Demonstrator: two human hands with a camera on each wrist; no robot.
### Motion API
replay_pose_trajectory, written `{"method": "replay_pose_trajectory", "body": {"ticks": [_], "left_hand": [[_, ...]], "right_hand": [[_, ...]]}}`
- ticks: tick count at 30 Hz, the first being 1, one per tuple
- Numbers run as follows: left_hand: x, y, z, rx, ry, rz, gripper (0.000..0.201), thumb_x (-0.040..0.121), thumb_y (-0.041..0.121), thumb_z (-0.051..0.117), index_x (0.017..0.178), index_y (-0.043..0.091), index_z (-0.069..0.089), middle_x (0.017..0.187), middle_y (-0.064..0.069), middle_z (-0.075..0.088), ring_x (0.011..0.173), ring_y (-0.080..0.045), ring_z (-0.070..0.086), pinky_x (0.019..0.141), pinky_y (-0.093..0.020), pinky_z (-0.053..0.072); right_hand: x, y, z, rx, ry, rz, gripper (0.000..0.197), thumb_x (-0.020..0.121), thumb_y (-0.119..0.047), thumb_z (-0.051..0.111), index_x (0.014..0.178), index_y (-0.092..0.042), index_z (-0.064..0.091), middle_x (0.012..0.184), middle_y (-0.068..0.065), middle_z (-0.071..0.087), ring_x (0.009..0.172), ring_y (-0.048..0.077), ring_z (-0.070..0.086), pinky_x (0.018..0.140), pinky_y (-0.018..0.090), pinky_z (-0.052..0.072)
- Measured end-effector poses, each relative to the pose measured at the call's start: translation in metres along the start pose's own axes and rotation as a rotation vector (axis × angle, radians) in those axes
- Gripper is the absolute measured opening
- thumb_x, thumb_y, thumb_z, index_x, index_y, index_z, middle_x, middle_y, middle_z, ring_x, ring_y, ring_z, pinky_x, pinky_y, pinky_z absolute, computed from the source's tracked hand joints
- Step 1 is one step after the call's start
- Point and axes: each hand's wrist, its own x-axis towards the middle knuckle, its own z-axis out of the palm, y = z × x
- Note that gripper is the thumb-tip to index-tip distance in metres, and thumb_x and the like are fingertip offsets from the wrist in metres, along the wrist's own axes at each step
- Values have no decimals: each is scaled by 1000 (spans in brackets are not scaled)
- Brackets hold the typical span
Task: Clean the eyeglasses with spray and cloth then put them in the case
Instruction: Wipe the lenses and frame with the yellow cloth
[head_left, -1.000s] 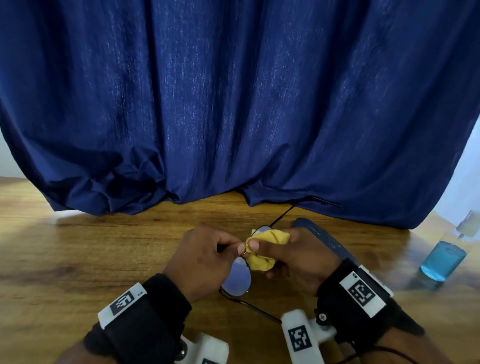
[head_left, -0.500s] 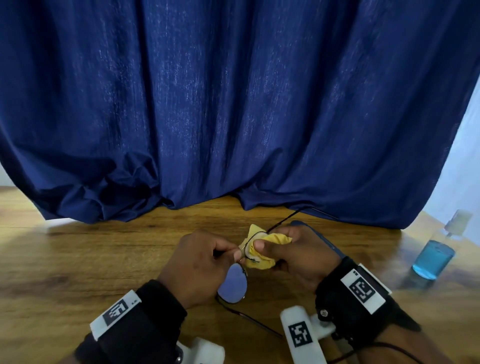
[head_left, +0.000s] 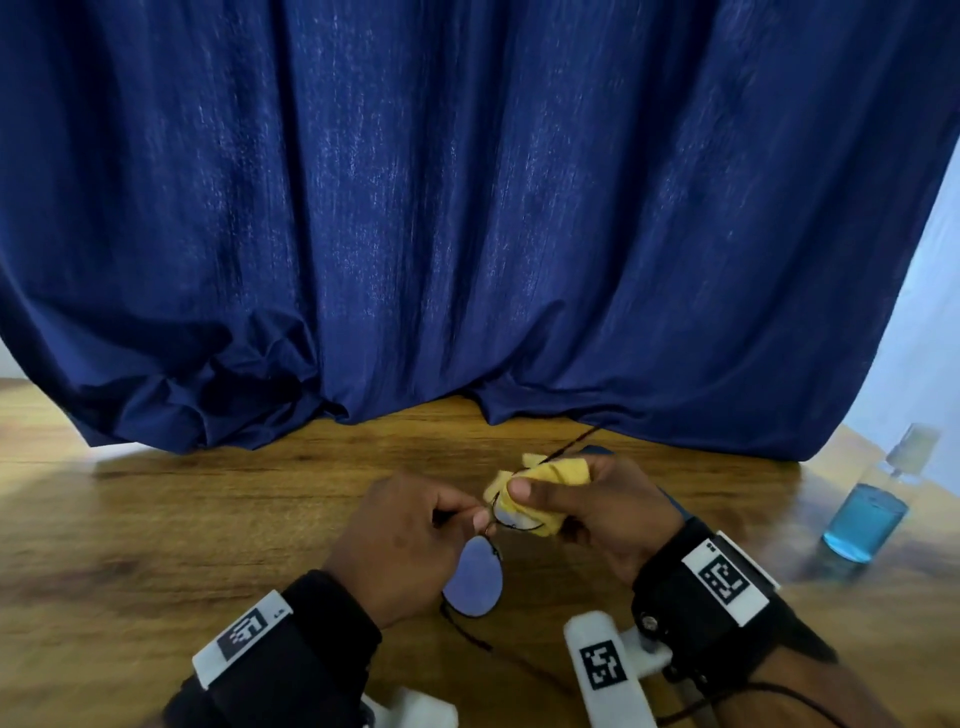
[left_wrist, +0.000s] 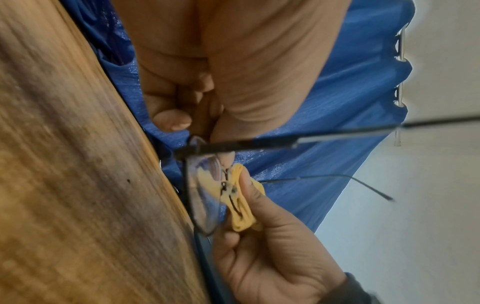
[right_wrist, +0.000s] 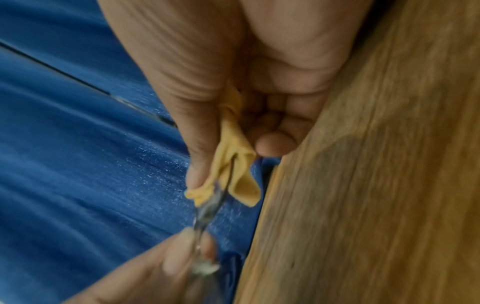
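Thin black-framed eyeglasses (head_left: 474, 582) are held above the wooden table (head_left: 208, 519), temples unfolded. My left hand (head_left: 410, 540) pinches the frame at the bridge between thumb and fingers. My right hand (head_left: 587, 504) pinches a yellow cloth (head_left: 540, 486) folded around the far lens, thumb on top. The near lens hangs free below my left hand. In the left wrist view the cloth (left_wrist: 240, 211) wraps the lens edge; in the right wrist view the cloth (right_wrist: 233, 174) covers the rim. A dark blue case (head_left: 670, 501) lies mostly hidden behind my right hand. A spray bottle (head_left: 867, 514) with blue liquid stands at far right.
A dark blue curtain (head_left: 467, 208) hangs behind and bunches onto the table's back edge. Bare wood stretches to the left of my hands. A pale wall (head_left: 924, 338) shows at the right behind the bottle.
The camera view has drifted, and both hands with the glasses sit slightly higher and farther back on the table. The right thumb has shifted the cloth over the far lens.
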Motion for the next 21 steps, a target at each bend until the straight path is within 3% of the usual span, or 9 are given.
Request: {"method": "replay_pose_trajectory", "body": {"ticks": [2, 5, 7, 9, 12, 15, 18, 19, 21], "left_hand": [[0, -1, -2, 13, 20, -7, 20, 95, 23, 69, 82, 25, 83, 79, 16, 79, 77, -6, 74, 72, -31, 60], [2, -4, -10, 63, 114, -36, 21, 94, 23, 68, 80, 26, 83, 63, 26, 72, 65, 9, 66, 57, -9, 48], [3, -3, -14, 47, 144, -82, 18, 94, 25, 68, 83, 25, 83, 55, 23, 68, 57, 10, 61, 53, -9, 44], [3, -2, -15, 28, 142, -112, 17, 94, 28, 68, 85, 26, 82, 63, 17, 72, 62, 5, 64, 56, -15, 50], [0, 2, -15, 17, 114, -150, 18, 95, 29, 67, 85, 25, 81, 66, 11, 73, 59, -2, 62, 51, -9, 44], [0, 5, -16, -8, 103, -157, 21, 96, 25, 67, 84, 18, 82, 76, 0, 78, 74, -17, 70, 61, -21, 51], [-3, 9, -14, -56, 88, -159, 17, 96, 20, 67, 87, 19, 80, 57, 19, 69, 58, 4, 62, 49, -8, 42], [-4, 11, -13, -67, 83, -159, 15, 96, 20, 67, 90, 18, 81, 58, 22, 68, 59, 7, 61, 49, -7, 41], [-5, 11, -12, -97, 75, -175, 13, 95, 20, 68, 91, 17, 81, 78, 16, 74, 77, 3, 65, 57, -7, 40]], "right_hand": [[2, -3, -8, -124, 169, -80, 31, 73, -23, 88, 85, 3, 76, 77, 15, 76, 65, 25, 66, 54, 29, 51], [2, -15, -25, -148, 405, -187, 24, 78, -25, 85, 83, -4, 74, 68, 11, 73, 52, 16, 60, 48, 28, 50], [-4, -21, -30, -150, 460, -250, 22, 84, -24, 80, 84, -4, 74, 64, 9, 70, 47, 12, 58, 46, 28, 50], [-15, -23, -28, -184, 432, -274, 15, 89, -21, 76, 91, -6, 75, 63, 5, 71, 47, 11, 59, 47, 30, 53], [-39, -23, -29, -336, 346, -249, 10, 93, -15, 71, 100, -21, 74, 81, -1, 75, 57, 18, 66, 59, 35, 58], [-70, -24, -58, -581, 424, -348, 17, 91, -12, 71, 89, -28, 75, 77, 0, 74, 55, 20, 67, 59, 33, 55], [-99, -18, -101, -708, 584, -328, 13, 85, -13, 76, 80, -26, 77, 77, 5, 75, 69, 28, 70, 71, 48, 59], [-107, -16, -115, -749, 639, -275, 10, 82, -21, 77, 78, -29, 76, 78, 4, 75, 71, 31, 71, 75, 52, 59], [-115, -14, -138, -886, 661, -145, 9, 80, -34, 77, 75, -29, 72, 76, 2, 72, 74, 33, 71, 76, 46, 57]]}}
